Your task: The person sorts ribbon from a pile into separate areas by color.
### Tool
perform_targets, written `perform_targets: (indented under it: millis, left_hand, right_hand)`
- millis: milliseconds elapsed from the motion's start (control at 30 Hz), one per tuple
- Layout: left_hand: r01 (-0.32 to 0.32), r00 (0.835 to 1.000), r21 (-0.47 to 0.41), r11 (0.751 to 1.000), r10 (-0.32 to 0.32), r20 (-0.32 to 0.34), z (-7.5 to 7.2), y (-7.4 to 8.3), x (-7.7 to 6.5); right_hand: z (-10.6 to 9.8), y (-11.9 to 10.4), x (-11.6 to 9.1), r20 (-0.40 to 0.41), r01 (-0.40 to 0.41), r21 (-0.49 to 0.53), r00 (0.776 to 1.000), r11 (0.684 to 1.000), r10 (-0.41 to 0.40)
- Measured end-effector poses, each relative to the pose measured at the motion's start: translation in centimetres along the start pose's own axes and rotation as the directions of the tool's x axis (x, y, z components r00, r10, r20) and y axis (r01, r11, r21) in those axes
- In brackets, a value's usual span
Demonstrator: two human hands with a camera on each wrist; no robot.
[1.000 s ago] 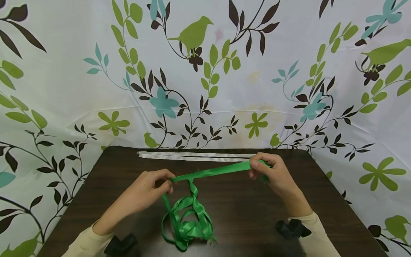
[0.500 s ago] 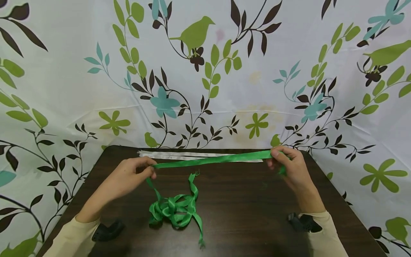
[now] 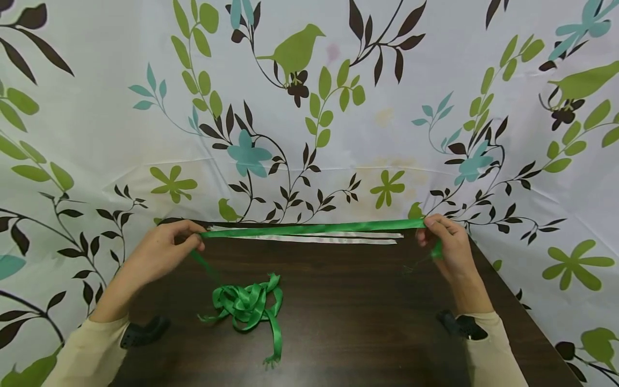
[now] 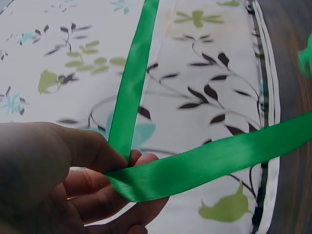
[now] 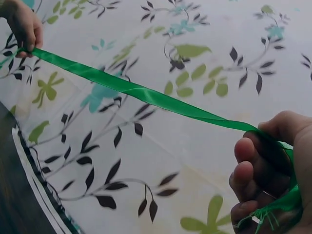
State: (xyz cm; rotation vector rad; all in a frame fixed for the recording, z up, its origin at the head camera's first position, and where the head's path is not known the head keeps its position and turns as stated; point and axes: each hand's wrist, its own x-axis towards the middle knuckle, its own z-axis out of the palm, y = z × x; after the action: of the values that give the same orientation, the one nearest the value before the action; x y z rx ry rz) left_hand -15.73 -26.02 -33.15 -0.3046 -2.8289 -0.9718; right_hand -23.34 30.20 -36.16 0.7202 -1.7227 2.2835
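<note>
A shiny green ribbon stretches nearly straight between both hands above the back of the dark table. At its left end my left hand pinches it between thumb and fingers; the left wrist view shows the ribbon folding over at the fingertips. My right hand pinches the other end, and a frayed tail hangs below the palm in the right wrist view. From the left hand the ribbon slants down toward a loose green ribbon pile on the table. Whether they are one piece is hard to tell.
White ribbon strips lie side by side along the back of the dark table, partly behind the green ribbon. A curtain printed with leaves and birds hangs behind the table. Dark wrist straps sit on the sleeves.
My hands have moved apart and farther back, lengthening the taut green ribbon between them. The pile has slid left, and one loose end that stood up has dropped to the table.
</note>
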Motion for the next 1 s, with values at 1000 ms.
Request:
perform_targets:
  millis: [1000]
  left_hand:
    - [0.141,0.985,-0.101,0.985,-0.128,0.119,-1.1,-9.8,1.5]
  right_hand:
    - [-9.2,5.8,-1.3,-0.324,-0.246,-0.066,0.922,0.967,0.212]
